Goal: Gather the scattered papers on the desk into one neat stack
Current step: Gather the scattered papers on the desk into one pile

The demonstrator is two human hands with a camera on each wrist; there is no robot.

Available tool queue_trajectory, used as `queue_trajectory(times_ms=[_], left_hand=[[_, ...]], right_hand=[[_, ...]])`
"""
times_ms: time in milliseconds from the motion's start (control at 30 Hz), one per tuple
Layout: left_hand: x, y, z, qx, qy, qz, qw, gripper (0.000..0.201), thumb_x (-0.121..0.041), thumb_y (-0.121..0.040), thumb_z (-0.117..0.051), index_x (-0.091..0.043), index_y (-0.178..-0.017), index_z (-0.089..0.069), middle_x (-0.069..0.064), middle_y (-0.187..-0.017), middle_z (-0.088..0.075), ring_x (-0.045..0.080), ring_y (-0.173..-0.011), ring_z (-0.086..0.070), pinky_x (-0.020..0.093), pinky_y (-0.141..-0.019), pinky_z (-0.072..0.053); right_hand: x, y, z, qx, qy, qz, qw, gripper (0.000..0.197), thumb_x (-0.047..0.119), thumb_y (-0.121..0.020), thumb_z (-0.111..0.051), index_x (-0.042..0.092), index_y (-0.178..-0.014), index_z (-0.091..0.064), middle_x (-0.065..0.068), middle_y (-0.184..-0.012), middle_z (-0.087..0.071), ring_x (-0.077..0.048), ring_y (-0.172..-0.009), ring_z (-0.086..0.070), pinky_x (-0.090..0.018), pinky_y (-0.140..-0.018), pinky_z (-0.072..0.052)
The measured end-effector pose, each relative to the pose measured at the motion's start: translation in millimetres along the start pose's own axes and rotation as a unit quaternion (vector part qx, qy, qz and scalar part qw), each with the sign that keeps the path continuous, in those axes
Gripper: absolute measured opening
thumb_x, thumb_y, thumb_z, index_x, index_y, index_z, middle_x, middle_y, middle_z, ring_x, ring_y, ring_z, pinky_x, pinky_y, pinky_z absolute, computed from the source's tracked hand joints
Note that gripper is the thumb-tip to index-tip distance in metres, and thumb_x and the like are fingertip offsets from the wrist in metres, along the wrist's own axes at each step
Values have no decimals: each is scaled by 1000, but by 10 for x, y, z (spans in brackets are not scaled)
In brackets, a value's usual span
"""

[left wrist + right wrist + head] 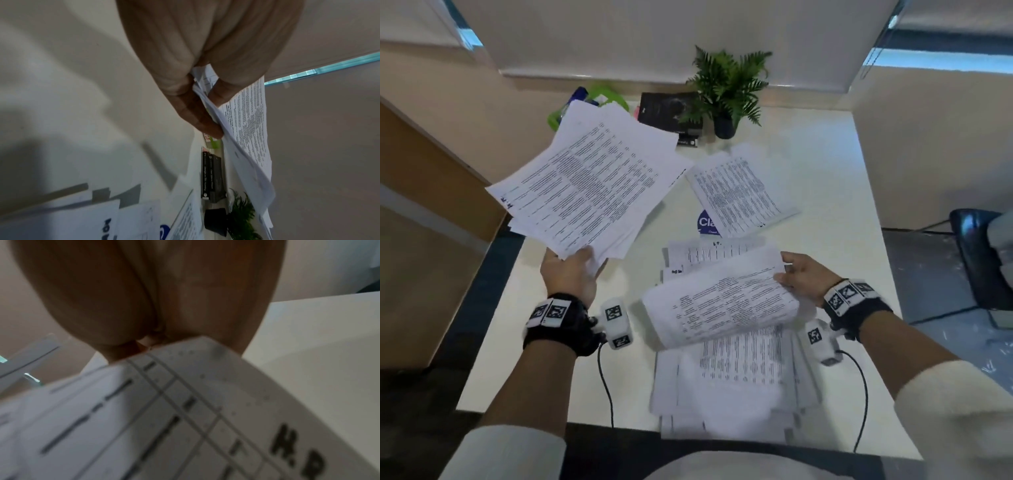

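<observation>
Left hand [568,270]: fingers pinch fanned sheaf [589,185], held above worktop [825,192].
Right hand [803,277]: fingers clamp a curling sheet [722,305] over loose pile [732,387].
Risk: one-corner grip may let the sheaf slide and scatter.

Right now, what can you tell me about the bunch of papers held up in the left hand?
The bundle of papers is a loose sheaf of white printed sheets, covered in dense black text laid out in rows. The sheets are fanned and misaligned, their edges not squared. It is lifted above the desk, tilted, at the left side. The left hand pinches its near corner, thumb on top and fingers beneath. Nothing else touches it.
</observation>
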State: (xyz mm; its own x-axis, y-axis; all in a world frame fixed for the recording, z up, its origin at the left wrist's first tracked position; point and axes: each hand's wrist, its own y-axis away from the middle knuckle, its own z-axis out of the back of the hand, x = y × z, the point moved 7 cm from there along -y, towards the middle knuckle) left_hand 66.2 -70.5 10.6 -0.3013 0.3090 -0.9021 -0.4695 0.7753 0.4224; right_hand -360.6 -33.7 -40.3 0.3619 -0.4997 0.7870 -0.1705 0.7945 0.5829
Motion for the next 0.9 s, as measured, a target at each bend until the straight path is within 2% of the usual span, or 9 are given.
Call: queue_trajectory(times_ms=[67, 200, 300, 400, 467, 567, 733, 800, 900], left_hand=[[-15, 202, -136, 27, 8, 11, 1000, 49, 9, -90, -59, -16, -131, -51, -3, -100, -63, 16, -91, -63, 28, -63, -61], [-31, 370, -183, 37, 16, 4, 999, 44, 8, -90, -61, -15, -127, -56, -3, -97, -65, 29, -108, -62, 42, -91, -54], [-65, 415, -154, 31, -9, -31, 999, 42, 5, -87, -65, -8, -126, -58, 4, -105, -67, 31, -107, -66, 44, -91, -55], [-31, 481, -157, 47, -2, -17, 999, 42, 9, -91, -58, -7, -130, -58, 6, -115, -67, 15, -95, -68, 30, -76, -57], [9, 492, -130, 49, -3, -11, 999, 45, 12, -91, -56, -8, -132, -58, 10, -121, -68, 20, -102, -68, 34, -81, -59], [29, 466, -19, 33, -7, -6, 999, 47, 13, -91, -56, -10, -132, -59, 10, -122, -68, 20, -101, -68, 38, -87, -58], [71, 507, 17, 45, -17, -3, 999, 44, 14, -92, -55, -2, -132, -56, 12, -121, -65, 19, -95, -67, 20, -64, -58], [201, 502, 6, 45, -15, 13, 999, 45, 14, -91, -55, -4, -133, -56, 14, -125, -66, 29, -109, -66, 29, -75, -59], [439, 510, -43, 45, -15, 38, 998, 46, 14, -90, -56, -8, -130, -59, 11, -122, -69, 32, -114, -64, 48, -95, -53]], right_hand=[[117, 55, -31, 27, 34, 7, 999, 35, 16, -90, -66, 30, -122, -65, -6, -110, -75, -26, -102, -69, -55, -102, -47], [414, 137, -238, 132, -24, 18, 991, 39, -1, -93, -60, 13, -130, -61, -19, -119, -70, -41, -112, -65, -54, -101, -48], [654, 92, -337, 147, 144, 81, 975, 30, 12, -91, -64, 23, -118, -68, -6, -104, -75, -35, -92, -71, -46, -88, -56], [748, -16, -366, 115, 371, 107, 915, 10, 25, -89, -61, 34, -90, -66, 4, -93, -70, -22, -87, -67, -45, -90, -54], [776, -82, -399, 103, 443, 84, 887, 17, 17, -94, -57, 30, -98, -67, 0, -101, -69, -20, -91, -65, -42, -92, -54], [834, -157, -493, 97, 467, 77, 876, 24, 10, -98, -51, 25, -109, -66, 9, -95, -61, -10, -75, -58, -25, -76, -51], [899, -431, -663, 33, 400, 107, 910, 23, 8, -99, -48, 27, -96, -62, 3, -89, -62, -11, -68, -56, -26, -70, -45], [944, -515, -763, -16, 406, 109, 907, 28, 12, -97, -52, 25, -121, -60, -2, -106, -66, -18, -87, -62, -32, -81, -46], [948, -591, -729, -134, 428, 98, 888, 40, 37, -92, -58, 21, -128, -54, -6, -120, -57, -29, -114, -53, -46, -97, -40]])
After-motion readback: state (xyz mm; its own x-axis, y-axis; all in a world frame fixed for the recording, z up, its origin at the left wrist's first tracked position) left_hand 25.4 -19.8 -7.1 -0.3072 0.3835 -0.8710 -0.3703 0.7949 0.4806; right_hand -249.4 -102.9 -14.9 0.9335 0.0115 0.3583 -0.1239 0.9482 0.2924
